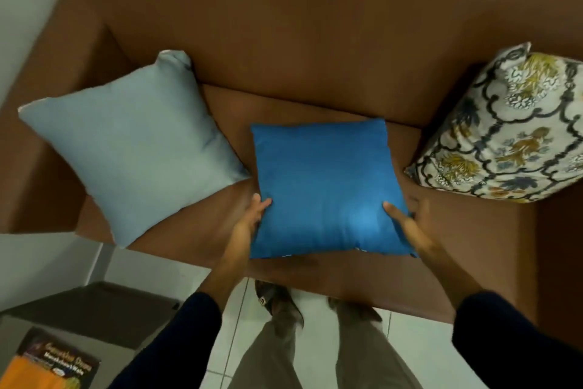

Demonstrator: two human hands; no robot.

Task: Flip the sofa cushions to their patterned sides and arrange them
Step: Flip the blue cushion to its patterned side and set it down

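A bright blue cushion [325, 186] lies plain side up in the middle of the brown sofa seat [473, 231]. My left hand [250, 218] grips its lower left edge and my right hand [407, 221] grips its lower right edge, thumbs on top. A pale blue cushion [132, 148] leans plain side up in the sofa's left corner. At the right, a cushion with a white, navy and mustard floral pattern [508, 139] leans against the backrest, patterned side showing.
The sofa backrest [315, 25] fills the top of the view, with the left armrest [34, 183] beside a white wall. A dark low table [104, 316] with a book [53, 363] stands at lower left. My legs stand on white floor tiles [419, 344].
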